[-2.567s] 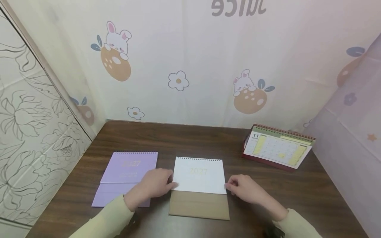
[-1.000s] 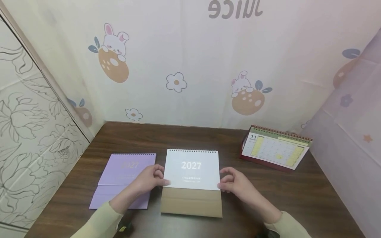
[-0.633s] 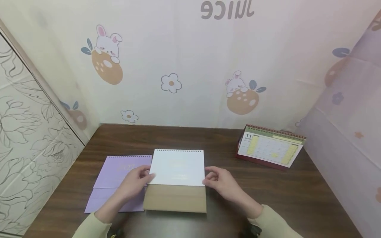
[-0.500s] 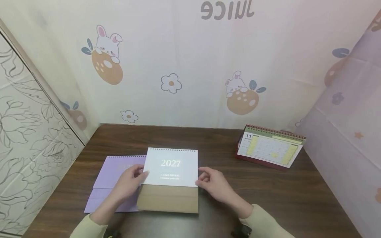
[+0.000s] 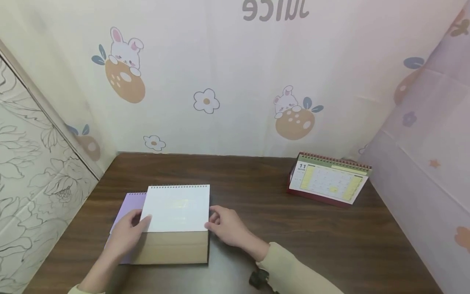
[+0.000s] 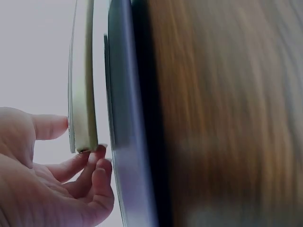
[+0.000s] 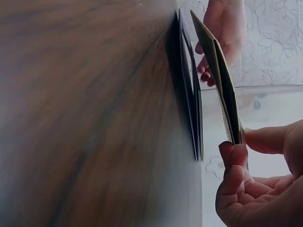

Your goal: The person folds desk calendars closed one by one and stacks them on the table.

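Observation:
A white desk calendar [image 5: 176, 208] with a brown base flap [image 5: 174, 247] is held by its two side edges. My left hand [image 5: 126, 232] pinches its left edge, thumb on top and fingers beneath. On the opposite edge my right hand [image 5: 229, 226] grips the same way. Under it lies a purple calendar [image 5: 128, 204], largely covered in the head view. Both wrist views show a gap between the white calendar [image 6: 85, 94] and the purple calendar [image 6: 130, 156], which lies flat on the table.
A calendar with a red base [image 5: 328, 179], its page marked 11, stands tent-like at the back right of the dark wooden table [image 5: 257, 179]. A printed curtain [image 5: 235, 61] hangs behind, and a flower-patterned panel [image 5: 33, 171] borders the left side.
Both hands have lifted the white calendar and carried it left from the table's middle, over the purple calendar. The head view has shifted slightly. The red-based calendar stays put.

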A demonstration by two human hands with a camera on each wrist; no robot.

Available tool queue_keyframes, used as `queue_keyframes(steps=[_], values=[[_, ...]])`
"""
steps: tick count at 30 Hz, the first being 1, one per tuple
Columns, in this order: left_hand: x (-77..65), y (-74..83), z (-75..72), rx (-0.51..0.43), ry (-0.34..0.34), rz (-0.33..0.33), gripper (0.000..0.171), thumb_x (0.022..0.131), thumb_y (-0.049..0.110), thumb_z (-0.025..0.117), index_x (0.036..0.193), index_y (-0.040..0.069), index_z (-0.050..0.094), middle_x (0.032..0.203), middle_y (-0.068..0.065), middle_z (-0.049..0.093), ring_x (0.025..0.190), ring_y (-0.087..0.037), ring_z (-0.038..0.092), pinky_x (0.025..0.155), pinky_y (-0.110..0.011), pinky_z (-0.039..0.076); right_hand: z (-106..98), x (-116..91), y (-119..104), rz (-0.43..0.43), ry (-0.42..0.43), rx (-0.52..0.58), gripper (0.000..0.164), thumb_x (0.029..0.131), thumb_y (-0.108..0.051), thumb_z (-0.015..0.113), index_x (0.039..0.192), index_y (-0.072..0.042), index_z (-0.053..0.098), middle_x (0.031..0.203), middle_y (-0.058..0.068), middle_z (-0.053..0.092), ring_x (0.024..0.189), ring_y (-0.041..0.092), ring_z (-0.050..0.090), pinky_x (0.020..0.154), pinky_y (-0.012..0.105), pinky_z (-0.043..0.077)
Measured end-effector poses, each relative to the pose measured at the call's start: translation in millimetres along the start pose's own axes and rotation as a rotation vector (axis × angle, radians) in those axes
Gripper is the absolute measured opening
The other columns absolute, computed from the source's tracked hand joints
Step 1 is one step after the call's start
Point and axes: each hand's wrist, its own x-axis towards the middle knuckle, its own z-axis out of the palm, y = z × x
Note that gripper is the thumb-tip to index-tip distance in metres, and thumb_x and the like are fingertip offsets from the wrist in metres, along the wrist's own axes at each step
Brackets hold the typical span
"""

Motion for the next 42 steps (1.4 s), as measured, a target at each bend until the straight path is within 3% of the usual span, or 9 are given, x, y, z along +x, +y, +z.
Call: queue_keyframes(steps=[8, 15, 18, 21, 24, 29, 34, 42], values=[[-1.5, -18.3, -21.6, 0.086, 0.074, -0.002, 0.071, 0.103, 0.046, 0.048, 0.137, -0.016, 0.042, 0.141, -0.039, 0.034, 0.128, -0.058, 0.026, 0.100, -0.068, 0.026, 24, 19, -17, -0.030, -0.082, -0.064, 0.056, 0.093, -0.020, 0.071, 0.138, 0.006, 0.051, 0.089, -0.006, 0.067, 0.072, 0.002, 0.058, 0.066, 0.023, 0.049], [1.8, -29.8, -32.7, 0.148, 0.054, -0.047, 0.080, 0.103, 0.050, 0.044, 0.139, -0.021, 0.035, 0.145, -0.042, 0.023, 0.129, -0.065, 0.016, 0.099, -0.071, 0.023, 41, 31, -30, -0.038, -0.141, -0.106, 0.019, 0.092, -0.024, 0.069, 0.103, -0.010, 0.062, 0.077, -0.009, 0.059, 0.063, 0.006, 0.053, 0.058, 0.023, 0.044], [3.2, -32.7, -37.0, 0.155, 0.026, -0.089, 0.085, 0.103, 0.054, 0.041, 0.141, -0.022, 0.031, 0.146, -0.044, 0.020, 0.130, -0.065, 0.014, 0.101, -0.074, 0.021, 47, 36, -35, -0.070, -0.157, -0.124, 0.014, 0.092, -0.024, 0.067, 0.099, -0.013, 0.060, 0.078, -0.008, 0.057, 0.067, 0.007, 0.051, 0.059, 0.023, 0.042], [4.3, -35.1, -40.8, 0.146, -0.006, -0.140, 0.089, 0.102, 0.058, 0.037, 0.141, -0.021, 0.030, 0.145, -0.045, 0.022, 0.131, -0.065, 0.018, 0.102, -0.073, 0.023, 52, 39, -38, -0.082, -0.179, -0.164, 0.023, 0.093, -0.027, 0.067, 0.107, -0.011, 0.061, 0.088, -0.003, 0.056, 0.076, 0.008, 0.050, 0.066, 0.022, 0.043], [6.1, -37.2, -44.6, 0.143, -0.026, -0.183, 0.090, 0.101, 0.060, 0.035, 0.142, -0.019, 0.030, 0.144, -0.045, 0.026, 0.130, -0.063, 0.026, 0.102, -0.071, 0.029, 56, 40, -40, -0.059, -0.207, -0.196, 0.043, 0.093, -0.033, 0.067, 0.127, -0.008, 0.059, 0.102, 0.003, 0.055, 0.085, 0.009, 0.049, 0.072, 0.023, 0.044], [9.5, -44.7, -47.1, 0.162, -0.034, -0.189, 0.090, 0.101, 0.061, 0.033, 0.142, -0.019, 0.031, 0.143, -0.045, 0.029, 0.129, -0.063, 0.029, 0.100, -0.069, 0.031, 60, 42, -41, -0.005, -0.233, -0.194, 0.069, 0.093, -0.038, 0.067, 0.151, -0.010, 0.042, 0.117, 0.008, 0.054, 0.092, 0.009, 0.049, 0.078, 0.024, 0.045], [12.8, -49.4, -44.4, 0.165, -0.034, -0.179, 0.089, 0.102, 0.060, 0.033, 0.142, -0.019, 0.031, 0.144, -0.045, 0.027, 0.131, -0.062, 0.026, 0.102, -0.070, 0.027, 60, 44, -38, -0.011, -0.228, -0.180, 0.068, 0.093, -0.037, 0.067, 0.151, -0.013, 0.041, 0.115, 0.007, 0.056, 0.094, 0.009, 0.050, 0.080, 0.025, 0.045], [16.1, -50.3, -40.4, 0.239, 0.014, -0.074, 0.081, 0.103, 0.051, 0.041, 0.136, -0.023, 0.038, 0.132, -0.047, 0.036, 0.122, -0.063, 0.034, 0.098, -0.071, 0.030, 60, 43, -36, -0.021, -0.234, -0.174, 0.058, 0.093, -0.035, 0.068, 0.143, -0.016, 0.048, 0.108, 0.003, 0.057, 0.088, 0.008, 0.048, 0.073, 0.023, 0.044]])
